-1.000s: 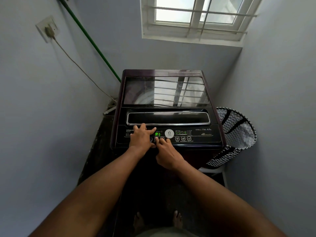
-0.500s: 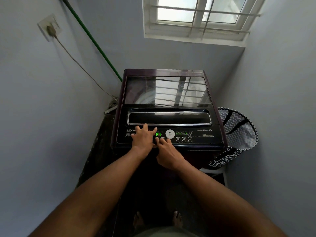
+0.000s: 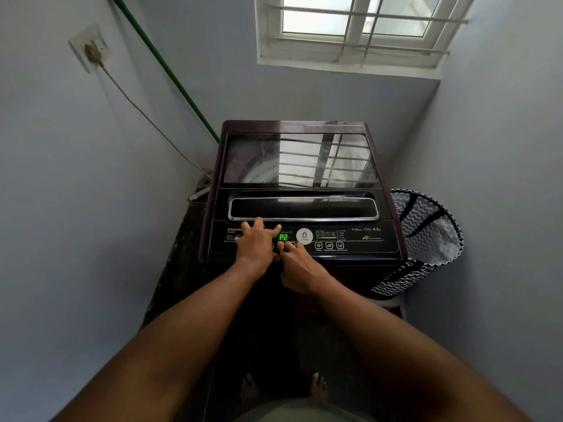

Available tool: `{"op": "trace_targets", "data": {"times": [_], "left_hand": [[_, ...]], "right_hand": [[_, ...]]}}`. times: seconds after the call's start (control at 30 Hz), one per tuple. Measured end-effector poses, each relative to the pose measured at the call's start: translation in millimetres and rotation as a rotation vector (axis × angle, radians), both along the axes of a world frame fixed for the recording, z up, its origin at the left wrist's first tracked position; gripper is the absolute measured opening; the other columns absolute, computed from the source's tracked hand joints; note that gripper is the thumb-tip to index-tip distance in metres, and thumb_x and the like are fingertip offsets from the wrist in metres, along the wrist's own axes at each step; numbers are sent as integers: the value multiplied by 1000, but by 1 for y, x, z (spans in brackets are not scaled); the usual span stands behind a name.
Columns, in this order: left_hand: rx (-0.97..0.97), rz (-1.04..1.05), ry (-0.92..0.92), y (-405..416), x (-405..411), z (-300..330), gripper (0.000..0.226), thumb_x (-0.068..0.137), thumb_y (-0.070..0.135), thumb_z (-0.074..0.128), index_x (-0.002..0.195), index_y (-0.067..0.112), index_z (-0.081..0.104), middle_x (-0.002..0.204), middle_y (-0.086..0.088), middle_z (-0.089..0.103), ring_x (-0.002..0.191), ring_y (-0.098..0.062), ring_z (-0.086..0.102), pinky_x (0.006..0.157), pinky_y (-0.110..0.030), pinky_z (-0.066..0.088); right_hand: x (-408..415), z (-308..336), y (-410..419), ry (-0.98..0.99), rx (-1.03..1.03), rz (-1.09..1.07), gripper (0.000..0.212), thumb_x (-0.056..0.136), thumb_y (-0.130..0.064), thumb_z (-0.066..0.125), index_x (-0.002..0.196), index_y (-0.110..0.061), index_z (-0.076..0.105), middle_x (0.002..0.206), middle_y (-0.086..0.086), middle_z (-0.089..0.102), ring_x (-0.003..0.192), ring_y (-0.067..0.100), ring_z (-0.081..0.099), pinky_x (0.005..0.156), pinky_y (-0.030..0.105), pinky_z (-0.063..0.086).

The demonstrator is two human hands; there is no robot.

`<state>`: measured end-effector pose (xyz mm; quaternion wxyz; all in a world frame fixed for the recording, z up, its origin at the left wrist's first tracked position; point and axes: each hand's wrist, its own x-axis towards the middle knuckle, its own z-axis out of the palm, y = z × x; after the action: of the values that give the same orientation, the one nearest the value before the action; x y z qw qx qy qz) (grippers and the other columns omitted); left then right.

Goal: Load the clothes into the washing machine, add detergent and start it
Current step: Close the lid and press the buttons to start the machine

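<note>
A dark top-loading washing machine [image 3: 350, 129] stands before me, its glass lid [image 3: 300, 161] closed and reflecting the window. On its control panel [image 3: 359, 239] the green display [image 3: 283, 237] reads P2. My left hand [image 3: 257, 242] rests flat on the panel's left side, fingers spread, holding nothing. My right hand [image 3: 297, 266] lies just right of it, its fingertips touching the row of buttons under the display. No clothes or detergent are in sight.
A black-and-white zigzag laundry basket [image 3: 426, 239] sits on a white stool right of the machine. Walls close in on both sides. A green hose [image 3: 170, 74] and a power cord [image 3: 137, 108] from a wall socket [image 3: 90, 48] run down behind the machine's left. My bare feet show below.
The display has switched from P1 to P2. My right fingertips stay on the buttons and both hands have hardly moved.
</note>
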<state>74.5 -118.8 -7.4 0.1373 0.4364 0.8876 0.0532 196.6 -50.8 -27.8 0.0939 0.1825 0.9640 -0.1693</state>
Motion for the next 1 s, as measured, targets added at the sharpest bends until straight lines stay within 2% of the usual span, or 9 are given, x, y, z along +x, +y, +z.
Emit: {"op": "trace_targets", "data": {"times": [0.13, 0.27, 0.4, 0.5, 0.67, 0.8, 0.9, 1.0], "left_hand": [[-12, 0, -2, 1, 1, 2, 75, 78, 40, 79, 143, 43, 43, 127, -3, 38, 118, -29, 37, 96, -54, 48], [-25, -2, 8, 1, 2, 2, 75, 79, 40, 79, 144, 44, 42, 128, -3, 38, 119, -29, 37, 97, -54, 48], [-26, 3, 23, 0, 3, 1, 71, 82, 41, 76, 143, 44, 42, 128, -3, 39, 118, -29, 38, 95, -55, 49], [-31, 6, 22, 2, 3, 1, 71, 81, 43, 77, 143, 45, 42, 129, -3, 38, 119, -29, 37, 93, -54, 51], [-22, -3, 9, 1, 2, 1, 74, 79, 41, 79, 143, 44, 42, 129, -3, 38, 120, -29, 37, 92, -53, 52], [-15, 2, 5, 0, 2, 0, 72, 80, 41, 77, 143, 44, 43, 127, -3, 38, 119, -29, 37, 92, -54, 51], [-13, -1, 8, -1, 3, -1, 72, 80, 43, 77, 143, 44, 43, 128, -2, 38, 118, -29, 37, 92, -53, 51], [-22, 2, 11, -1, 3, 0, 71, 80, 44, 77, 143, 44, 42, 128, -2, 37, 119, -29, 37, 92, -53, 51]], "right_hand": [[3, 2, -2, 23, 20, -15, 53, 79, -15, 53, 132, -9, 54, 137, 15, 44, 113, 33, 41, 100, 39, 42], [12, -2, -10, 46, 16, -61, 76, 79, -13, 56, 149, 2, 28, 139, 13, 37, 114, 32, 38, 99, 39, 47], [1, -21, -2, 15, 30, -39, 62, 79, -17, 51, 138, -2, 42, 138, 11, 38, 114, 32, 43, 92, 39, 51], [2, -13, 1, -12, 61, -1, 51, 79, -18, 47, 129, -7, 53, 136, 13, 42, 112, 33, 46, 95, 38, 46], [9, -7, -4, 119, 48, 4, 54, 83, -14, 50, 135, -4, 48, 140, 13, 40, 112, 31, 40, 100, 39, 44], [3, -10, -1, 77, 115, 59, 47, 80, -16, 47, 125, -7, 58, 137, 17, 46, 112, 31, 45, 101, 38, 41], [7, -12, -3, 74, 125, 38, 54, 79, -15, 48, 131, 0, 53, 140, 20, 44, 112, 33, 45, 100, 39, 43], [9, -23, -2, 54, 96, -5, 69, 78, -17, 49, 144, 2, 36, 142, 16, 40, 113, 30, 42, 97, 36, 46]]}}
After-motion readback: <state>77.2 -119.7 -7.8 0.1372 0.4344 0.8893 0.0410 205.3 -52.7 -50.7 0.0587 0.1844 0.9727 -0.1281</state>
